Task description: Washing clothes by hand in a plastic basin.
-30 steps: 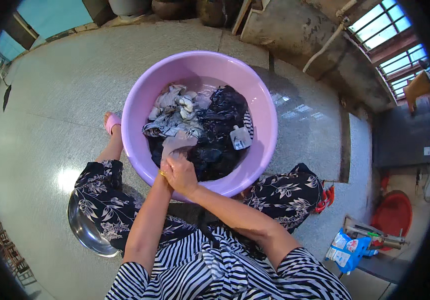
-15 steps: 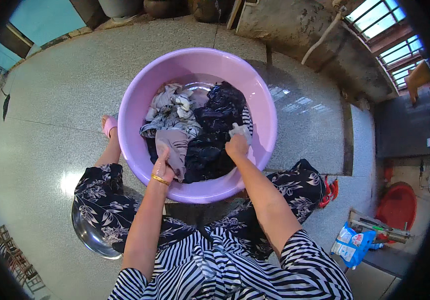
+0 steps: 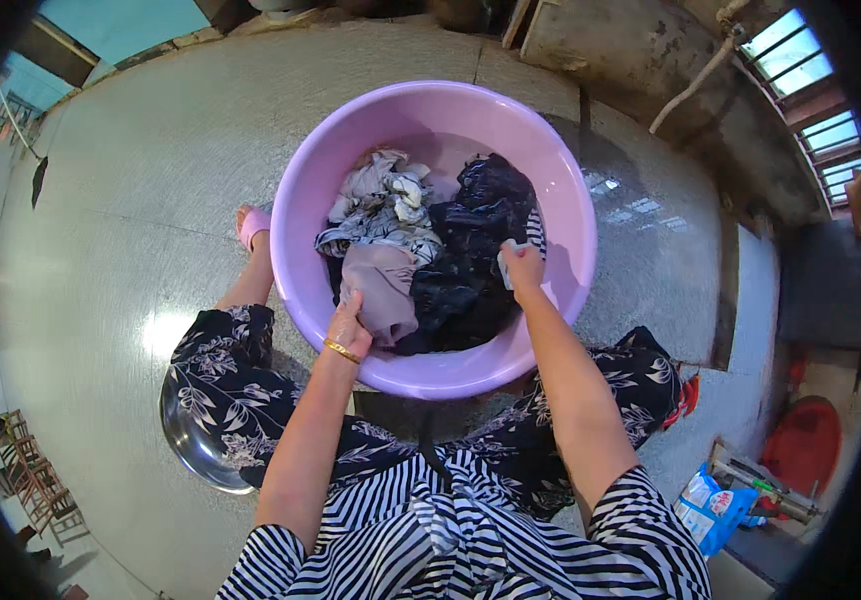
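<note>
A large pink-purple plastic basin point(image 3: 301, 190) stands between my knees with wet clothes in it. At its near left side my left hand point(image 3: 350, 328) grips the lower edge of a mauve garment point(image 3: 381, 285). My right hand point(image 3: 524, 268) is closed around a small whitish piece point(image 3: 505, 266) over the right of the basin; what it is cannot be made out. Below and beside that hand lies a dark, wet garment point(image 3: 471, 225). A white-and-grey patterned garment point(image 3: 381, 210) is heaped beyond the mauve one, and black-and-white striped cloth point(image 3: 537, 232) shows along the right wall.
A shiny metal bowl point(image 3: 191, 450) sits on the floor by my left leg. On the right are a blue-and-white packet point(image 3: 713, 508) and a red basin point(image 3: 803, 445). A pale hose point(image 3: 696, 90) hangs by the far right wall. Wet patches gleam on the floor point(image 3: 641, 205).
The view has shifted, so the basin appears farther right. The mauve garment now looks more bunched and rounded by my left hand. My right hand still holds the whitish piece, now partly covered by its fingers.
</note>
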A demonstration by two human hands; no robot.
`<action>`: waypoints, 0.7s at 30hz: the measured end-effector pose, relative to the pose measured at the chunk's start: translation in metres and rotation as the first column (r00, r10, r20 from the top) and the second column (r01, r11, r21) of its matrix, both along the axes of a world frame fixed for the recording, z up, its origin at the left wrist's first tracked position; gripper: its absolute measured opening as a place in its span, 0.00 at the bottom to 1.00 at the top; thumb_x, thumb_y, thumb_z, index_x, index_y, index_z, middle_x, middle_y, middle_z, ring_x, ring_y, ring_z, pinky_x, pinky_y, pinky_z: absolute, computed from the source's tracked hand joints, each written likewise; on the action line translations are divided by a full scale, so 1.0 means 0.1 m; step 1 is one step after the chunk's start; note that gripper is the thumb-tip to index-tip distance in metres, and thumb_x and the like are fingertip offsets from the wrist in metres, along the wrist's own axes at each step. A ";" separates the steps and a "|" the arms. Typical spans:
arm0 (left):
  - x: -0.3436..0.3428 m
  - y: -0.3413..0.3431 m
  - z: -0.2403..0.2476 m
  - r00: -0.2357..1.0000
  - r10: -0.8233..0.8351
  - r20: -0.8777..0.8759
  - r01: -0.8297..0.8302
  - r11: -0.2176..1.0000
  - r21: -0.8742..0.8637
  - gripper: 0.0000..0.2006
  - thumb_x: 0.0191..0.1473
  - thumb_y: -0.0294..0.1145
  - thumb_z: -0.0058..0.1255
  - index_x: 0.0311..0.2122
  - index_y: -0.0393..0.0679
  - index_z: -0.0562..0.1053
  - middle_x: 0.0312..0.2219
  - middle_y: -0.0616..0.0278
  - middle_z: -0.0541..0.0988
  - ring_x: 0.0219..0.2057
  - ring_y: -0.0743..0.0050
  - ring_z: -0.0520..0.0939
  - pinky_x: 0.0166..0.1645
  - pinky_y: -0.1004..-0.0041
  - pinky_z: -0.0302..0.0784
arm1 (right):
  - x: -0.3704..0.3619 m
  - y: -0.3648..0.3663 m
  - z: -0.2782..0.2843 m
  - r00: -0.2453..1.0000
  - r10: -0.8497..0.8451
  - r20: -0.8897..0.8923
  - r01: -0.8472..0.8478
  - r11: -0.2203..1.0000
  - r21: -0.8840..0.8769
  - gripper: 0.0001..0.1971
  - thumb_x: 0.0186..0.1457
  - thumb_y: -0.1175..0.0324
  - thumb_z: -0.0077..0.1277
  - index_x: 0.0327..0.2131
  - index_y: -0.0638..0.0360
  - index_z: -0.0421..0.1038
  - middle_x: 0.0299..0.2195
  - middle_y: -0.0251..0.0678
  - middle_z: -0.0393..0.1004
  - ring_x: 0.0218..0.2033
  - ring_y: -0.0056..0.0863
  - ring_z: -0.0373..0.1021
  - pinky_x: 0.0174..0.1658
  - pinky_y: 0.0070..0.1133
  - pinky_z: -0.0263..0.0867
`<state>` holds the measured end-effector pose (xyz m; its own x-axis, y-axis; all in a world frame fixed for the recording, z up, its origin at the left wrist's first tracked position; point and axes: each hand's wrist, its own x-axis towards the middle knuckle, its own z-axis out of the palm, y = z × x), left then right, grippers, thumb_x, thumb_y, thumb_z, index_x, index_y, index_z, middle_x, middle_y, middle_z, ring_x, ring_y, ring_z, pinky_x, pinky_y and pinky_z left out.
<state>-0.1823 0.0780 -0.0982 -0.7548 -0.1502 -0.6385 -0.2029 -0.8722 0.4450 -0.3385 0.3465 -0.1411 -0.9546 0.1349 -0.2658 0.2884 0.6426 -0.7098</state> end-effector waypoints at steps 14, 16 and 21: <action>-0.18 0.37 0.54 0.998 0.052 -0.029 -0.051 0.998 0.046 0.29 0.51 0.58 0.32 0.47 0.41 0.63 0.41 0.56 0.70 0.43 0.60 0.70 0.48 0.65 0.65 | 1.14 -1.62 1.12 0.911 0.252 -0.327 -0.353 0.886 -0.300 0.09 0.46 0.71 0.44 0.31 0.67 0.64 0.29 0.48 0.67 0.32 0.45 0.65 0.37 0.29 0.60; -0.15 0.16 0.50 0.998 0.036 0.042 -0.038 0.998 0.041 0.28 0.52 0.57 0.31 0.48 0.43 0.62 0.42 0.59 0.69 0.43 0.62 0.70 0.49 0.65 0.64 | 1.40 -1.63 1.27 0.775 0.415 -0.477 -0.562 0.797 -0.219 0.18 0.48 0.70 0.40 0.43 0.70 0.57 0.42 0.56 0.59 0.44 0.51 0.57 0.47 0.34 0.53; -0.15 0.23 0.68 0.964 -0.181 -0.194 0.207 0.971 0.122 0.30 0.51 0.59 0.30 0.49 0.44 0.60 0.46 0.60 0.66 0.47 0.65 0.66 0.50 0.66 0.62 | 1.20 -1.53 1.26 0.667 0.475 -0.574 -0.644 0.755 -0.124 0.23 0.51 0.63 0.39 0.47 0.68 0.55 0.48 0.54 0.56 0.51 0.48 0.52 0.53 0.36 0.46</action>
